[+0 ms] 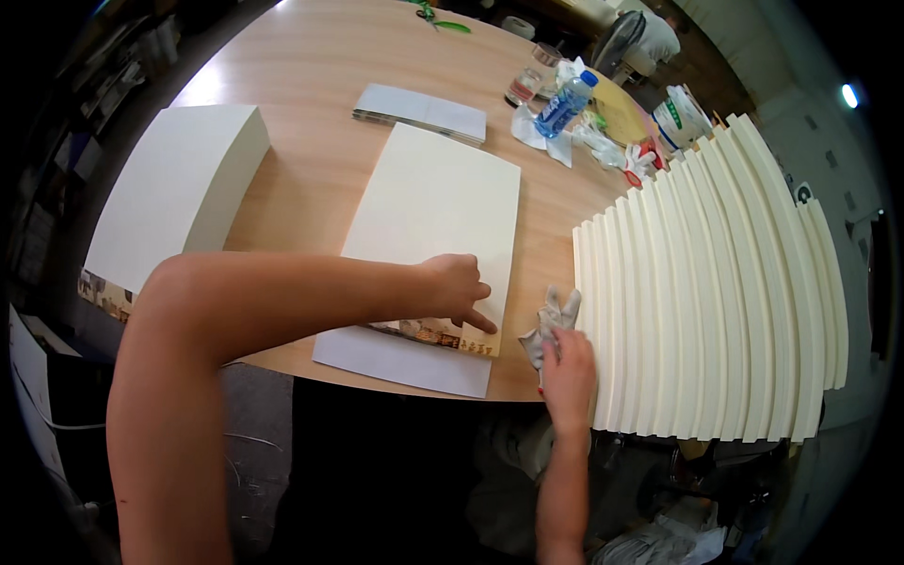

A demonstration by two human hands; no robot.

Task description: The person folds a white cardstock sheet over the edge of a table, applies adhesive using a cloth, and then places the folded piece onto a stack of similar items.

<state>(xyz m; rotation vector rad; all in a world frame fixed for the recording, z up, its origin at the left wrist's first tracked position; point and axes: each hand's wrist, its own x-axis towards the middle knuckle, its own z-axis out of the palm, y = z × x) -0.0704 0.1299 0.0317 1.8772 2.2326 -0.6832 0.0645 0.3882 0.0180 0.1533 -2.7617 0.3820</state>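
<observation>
- Cream sheet (438,207) with printed lower edge: on the wood-grain table (309,188), overlapping white paper (405,364).
- Left hand (457,290): forefinger extended onto its lower right corner, others curled.
- Right hand (569,377): fingertips at off-white glove (552,315); cannot tell whether pinching.
- Rightward: ridged cream stack (687,301).

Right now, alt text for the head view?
A person's left hand points a finger at the lower right corner of a cream sheet; the right hand touches a pale work glove. On the wood-grain table, a thick cream paper stack stands left, a staggered cream pile right.
</observation>
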